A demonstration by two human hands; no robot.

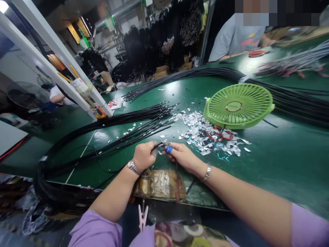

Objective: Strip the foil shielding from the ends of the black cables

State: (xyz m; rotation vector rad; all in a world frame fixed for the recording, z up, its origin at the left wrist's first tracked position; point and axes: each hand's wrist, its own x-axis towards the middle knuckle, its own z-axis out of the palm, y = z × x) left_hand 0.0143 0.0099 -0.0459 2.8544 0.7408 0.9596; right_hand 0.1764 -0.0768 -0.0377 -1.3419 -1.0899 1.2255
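My left hand [146,154] is closed around a black cable [157,145], whose tip points right toward my other hand. My right hand [181,154], with blue tape around one finger, pinches at the cable's end; what exactly lies between its fingertips is too small to make out. Both hands meet just above the table, close to its front edge. Just beyond them a bundle of black cables [133,115] lies with its cut ends toward the middle. Below my hands a tape-covered cardboard piece [161,183] sits at the edge.
A green fan [233,106] stands right of a heap of white and blue scraps [197,132], with red-handled scissors [218,135] partly in it. Another long cable bundle [192,72] curves along the back. A co-worker [239,37] sits across the green table [282,164]. White posts [64,65] rise at left.
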